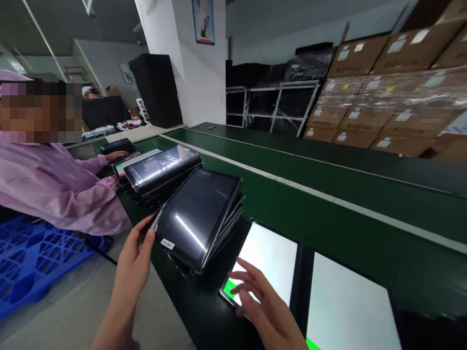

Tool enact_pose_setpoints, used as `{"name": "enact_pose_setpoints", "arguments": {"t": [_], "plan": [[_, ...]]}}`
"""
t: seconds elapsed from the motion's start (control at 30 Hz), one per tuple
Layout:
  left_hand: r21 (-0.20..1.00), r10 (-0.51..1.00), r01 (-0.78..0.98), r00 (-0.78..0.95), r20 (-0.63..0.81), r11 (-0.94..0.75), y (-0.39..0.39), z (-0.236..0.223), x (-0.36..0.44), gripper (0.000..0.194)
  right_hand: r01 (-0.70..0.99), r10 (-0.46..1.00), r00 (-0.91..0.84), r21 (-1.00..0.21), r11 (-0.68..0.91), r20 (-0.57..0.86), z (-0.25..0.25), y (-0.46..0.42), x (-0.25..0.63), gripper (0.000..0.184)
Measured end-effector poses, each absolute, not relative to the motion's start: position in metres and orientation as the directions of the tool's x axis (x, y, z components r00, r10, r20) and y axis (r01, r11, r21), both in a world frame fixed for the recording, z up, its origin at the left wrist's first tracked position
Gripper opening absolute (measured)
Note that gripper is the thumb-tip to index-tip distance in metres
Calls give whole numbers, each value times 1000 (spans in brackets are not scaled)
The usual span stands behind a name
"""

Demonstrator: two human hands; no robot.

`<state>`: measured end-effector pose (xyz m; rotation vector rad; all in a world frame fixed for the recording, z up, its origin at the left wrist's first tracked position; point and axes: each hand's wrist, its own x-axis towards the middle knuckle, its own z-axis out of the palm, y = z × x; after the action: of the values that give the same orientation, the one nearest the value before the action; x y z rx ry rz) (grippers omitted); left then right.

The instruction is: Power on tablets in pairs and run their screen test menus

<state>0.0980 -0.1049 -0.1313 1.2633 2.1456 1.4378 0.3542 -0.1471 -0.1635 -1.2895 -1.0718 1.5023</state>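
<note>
A stack of dark tablets (199,214) lies on the green conveyor belt (328,228). My left hand (136,253) grips the near left corner of the top tablet, thumb on its edge. My right hand (260,304) hovers with fingers spread over a lit tablet (268,262) whose screen glows white with a green corner; the fingertips touch its near corner. A second lit white screen (346,306) lies to the right of it.
A second stack of dark tablets (162,170) sits further along the belt. A co-worker in a pink coat (54,189) works at the left with a hand on another lit tablet (126,163). Blue pallet (25,262) on the floor; cardboard boxes (386,92) behind.
</note>
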Motion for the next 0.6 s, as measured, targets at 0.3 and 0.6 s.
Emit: {"name": "enact_pose_setpoints", "arguments": {"t": [0.3, 0.6], "plan": [[840, 911, 539, -374, 173, 62, -128, -127, 98, 49, -404, 900, -63, -814, -418, -431, -152, -79, 341, 97], [553, 905, 757, -426, 15, 347, -57, -117, 57, 100, -412, 795, 169, -774, -480, -582, -181, -128, 392, 101]]}}
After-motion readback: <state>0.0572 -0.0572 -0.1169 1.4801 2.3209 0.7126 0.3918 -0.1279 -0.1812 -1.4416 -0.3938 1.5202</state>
